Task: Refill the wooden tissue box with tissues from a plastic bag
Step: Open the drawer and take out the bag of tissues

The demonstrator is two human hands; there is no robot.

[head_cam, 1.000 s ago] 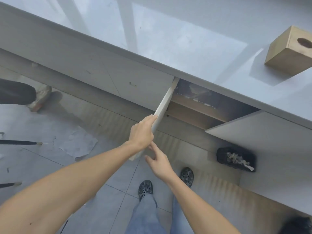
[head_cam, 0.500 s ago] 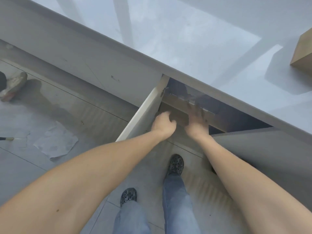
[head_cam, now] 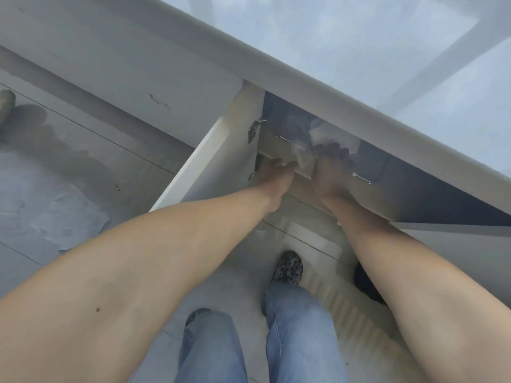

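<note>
Both hands reach into the open cabinet under the grey counter. A clear plastic bag with white tissue inside lies on the cabinet's wooden shelf. My right hand rests on the shelf edge with its fingers curled against the bag. My left hand is at the shelf's left end, its fingertips hidden beneath the shelf edge. The picture is blurred, so neither grip is clear. The wooden tissue box is out of view.
The left cabinet door stands swung open beside my left arm. The right door's top edge juts out by my right forearm. A crumpled paper lies on the tiled floor. A dark object sits on the floor behind my right arm.
My left hand let go of the door, which is now wide open. Both hands moved forward into the cabinet onto the shelf. The view tilted down, and the tissue box left the frame.
</note>
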